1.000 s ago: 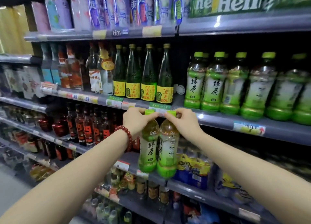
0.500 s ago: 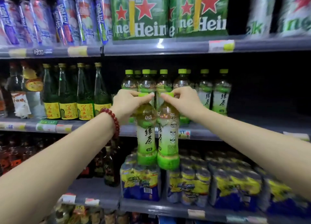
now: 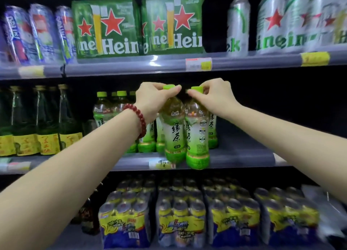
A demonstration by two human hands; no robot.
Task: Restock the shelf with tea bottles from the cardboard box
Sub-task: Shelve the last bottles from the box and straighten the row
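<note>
I hold two green tea bottles by their caps, side by side and upright, in front of the middle shelf. My left hand, with a red bead bracelet on its wrist, grips the neck of the left tea bottle. My right hand pinches the cap of the right tea bottle. Both bottle bases hang level with the shelf's front edge. Behind them stand several tea bottles in a row on that shelf. The cardboard box is out of sight.
Right of the tea row the middle shelf is dark and bare. Green glass bottles stand at its left. Beer packs and cans fill the shelf above. Shrink-wrapped can packs line the shelf below.
Both hands have lifted the two bottles from below the shelf edge up to shelf height. The view has shifted right and up, towards the tea row.
</note>
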